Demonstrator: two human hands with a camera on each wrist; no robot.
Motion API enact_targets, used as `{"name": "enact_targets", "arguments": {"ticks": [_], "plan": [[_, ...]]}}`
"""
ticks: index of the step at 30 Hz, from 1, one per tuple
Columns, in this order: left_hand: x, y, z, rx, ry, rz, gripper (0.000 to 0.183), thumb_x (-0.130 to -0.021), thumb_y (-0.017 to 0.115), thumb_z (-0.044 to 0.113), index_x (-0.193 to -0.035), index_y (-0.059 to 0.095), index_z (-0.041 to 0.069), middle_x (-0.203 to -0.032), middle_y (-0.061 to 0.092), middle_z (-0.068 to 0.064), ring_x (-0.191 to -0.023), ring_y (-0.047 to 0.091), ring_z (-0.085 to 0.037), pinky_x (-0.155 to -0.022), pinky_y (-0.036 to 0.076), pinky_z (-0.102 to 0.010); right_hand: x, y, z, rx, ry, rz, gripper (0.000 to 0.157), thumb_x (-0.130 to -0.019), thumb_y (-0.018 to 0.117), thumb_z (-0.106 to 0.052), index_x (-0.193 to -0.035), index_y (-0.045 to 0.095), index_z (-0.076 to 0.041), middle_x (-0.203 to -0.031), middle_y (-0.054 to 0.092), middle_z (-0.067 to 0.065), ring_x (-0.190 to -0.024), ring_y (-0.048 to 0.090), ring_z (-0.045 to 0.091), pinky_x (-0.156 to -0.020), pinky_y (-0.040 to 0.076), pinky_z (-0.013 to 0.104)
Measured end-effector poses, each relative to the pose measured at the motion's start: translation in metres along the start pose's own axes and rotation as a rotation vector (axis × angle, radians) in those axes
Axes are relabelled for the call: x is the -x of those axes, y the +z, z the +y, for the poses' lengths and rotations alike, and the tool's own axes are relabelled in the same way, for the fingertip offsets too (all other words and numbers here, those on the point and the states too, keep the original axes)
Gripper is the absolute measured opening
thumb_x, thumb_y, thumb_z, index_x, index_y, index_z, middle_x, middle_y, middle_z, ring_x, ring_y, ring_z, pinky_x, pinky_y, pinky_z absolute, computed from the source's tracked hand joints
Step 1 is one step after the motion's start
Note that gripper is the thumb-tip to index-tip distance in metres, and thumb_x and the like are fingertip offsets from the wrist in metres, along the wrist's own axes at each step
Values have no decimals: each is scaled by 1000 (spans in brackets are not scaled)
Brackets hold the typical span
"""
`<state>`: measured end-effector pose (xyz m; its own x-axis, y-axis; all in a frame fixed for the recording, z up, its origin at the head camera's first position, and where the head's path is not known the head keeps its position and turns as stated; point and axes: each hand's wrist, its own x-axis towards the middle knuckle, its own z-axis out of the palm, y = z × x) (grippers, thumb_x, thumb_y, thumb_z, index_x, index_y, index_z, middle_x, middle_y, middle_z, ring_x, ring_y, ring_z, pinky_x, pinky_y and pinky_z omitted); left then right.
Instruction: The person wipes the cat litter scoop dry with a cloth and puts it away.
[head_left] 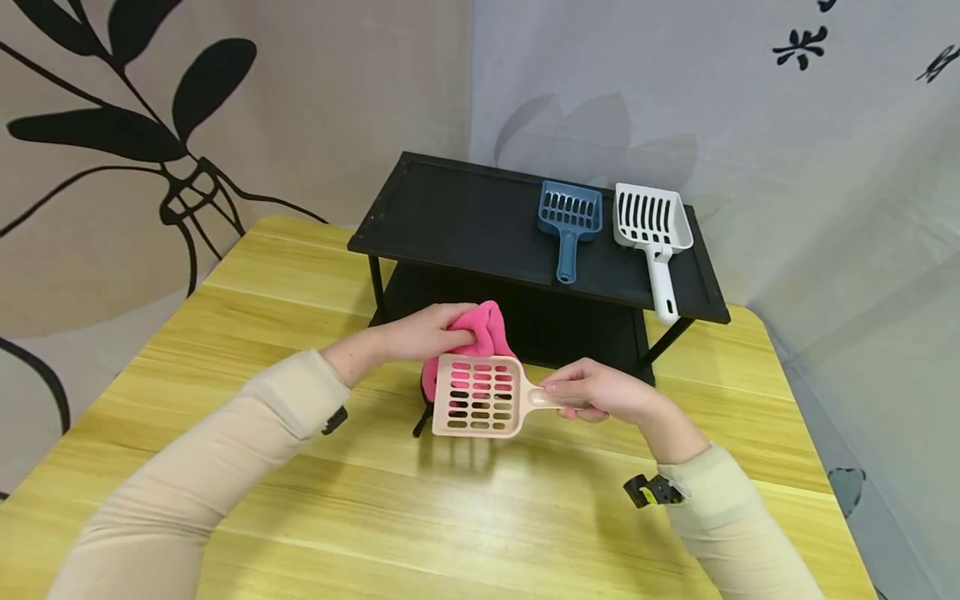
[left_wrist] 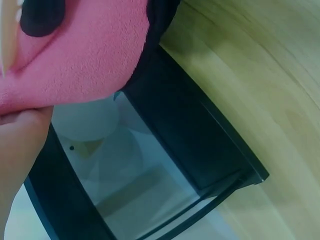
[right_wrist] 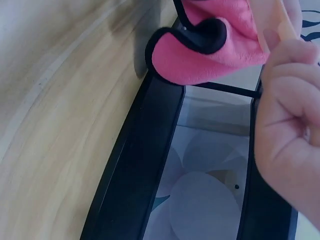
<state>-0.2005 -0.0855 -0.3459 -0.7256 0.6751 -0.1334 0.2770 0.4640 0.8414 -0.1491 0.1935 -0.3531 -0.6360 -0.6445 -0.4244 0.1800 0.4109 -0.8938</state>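
Observation:
My right hand (head_left: 600, 390) grips the handle of a pale pink slotted litter scoop (head_left: 528, 400), held level above the table with its head pointing left. Behind the scoop's head, my left hand (head_left: 427, 335) holds a bunched pink cloth (head_left: 489, 323), and some pink shows through the slots. The wrist views show a black edge along the cloth (left_wrist: 100, 60). In the right wrist view the cloth (right_wrist: 200, 70) hangs close to the scoop's pale edge, and my right fingers curl round the handle.
A black two-tier rack (head_left: 465, 212) stands at the back of the wooden table (head_left: 360, 517). On its top lie a blue litter scoop (head_left: 567, 250) and a white litter scoop (head_left: 662, 279), whose handle overhangs the front edge. Patterned curtains (head_left: 360, 92) hang behind.

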Motion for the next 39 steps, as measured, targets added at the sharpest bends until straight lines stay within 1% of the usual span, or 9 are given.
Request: {"name": "enact_targets", "arguments": {"ticks": [5,15,21,24,26,29,33,37,39], "plan": [[-1,-1,-1,29,-9,-36,15,-96,50,18,-106,57,12,-87,55,-3,-83,53,-15,-77,46,-28,2,-4,4,-4,-16,1,32,-98,46,-16,-109,59,11,-62,49,-2,-39,28,5,-40,23,17],[3,-6,-4,51,-23,-44,18,-96,47,17,-111,56,9,-101,56,-7,-91,55,-16,-81,48,-27,8,-11,11,-19,3,43,32,-98,46,-16,-109,58,12,-63,53,-3,-40,31,4,-41,24,16],[7,-11,-6,-9,-64,35,22,-97,47,16,-115,54,5,-104,56,-9,-95,53,-18,-84,46,-29,15,-17,20,71,-105,30,29,-97,48,-13,-106,59,12,-63,54,-6,-41,32,6,-40,25,20],[6,-11,-7,-1,-76,40,22,-97,47,16,-113,53,2,-101,55,-10,-92,53,-18,-81,46,-27,15,-19,20,102,-170,13,29,-96,49,-12,-108,59,13,-66,56,-7,-42,34,8,-39,26,22],[4,-9,-6,44,-77,8,22,-98,46,16,-113,53,1,-99,55,-9,-89,53,-15,-79,47,-25,13,-20,17,110,-201,-10,29,-96,49,-12,-108,59,13,-67,57,-6,-42,34,10,-39,27,22],[1,-4,-4,167,-64,-100,25,-99,42,17,-114,52,-1,-99,56,-9,-88,55,-14,-78,48,-23,7,-21,13,125,-228,-44,28,-96,49,-13,-107,60,11,-68,57,-4,-42,34,10,-40,28,22],[-3,3,0,303,-105,-233,35,-101,36,22,-127,46,0,-108,56,-8,-95,55,-13,-88,48,-27,1,-22,11,121,-226,-51,26,-96,49,-12,-105,61,9,-66,57,-5,-42,33,11,-40,26,23],[-3,6,1,355,-157,-261,42,-101,36,25,-137,39,3,-123,51,-10,-112,51,-16,-103,41,-35,1,-24,13,84,-215,-36,28,-96,49,-11,-105,60,13,-65,57,-4,-41,31,11,-40,22,27],[-4,6,0,365,-162,-265,42,-101,35,23,-137,39,3,-127,48,-11,-116,48,-18,-106,38,-38,1,-24,14,69,-216,-35,31,-96,49,-13,-105,59,15,-65,56,-3,-42,31,10,-40,22,26]]}}
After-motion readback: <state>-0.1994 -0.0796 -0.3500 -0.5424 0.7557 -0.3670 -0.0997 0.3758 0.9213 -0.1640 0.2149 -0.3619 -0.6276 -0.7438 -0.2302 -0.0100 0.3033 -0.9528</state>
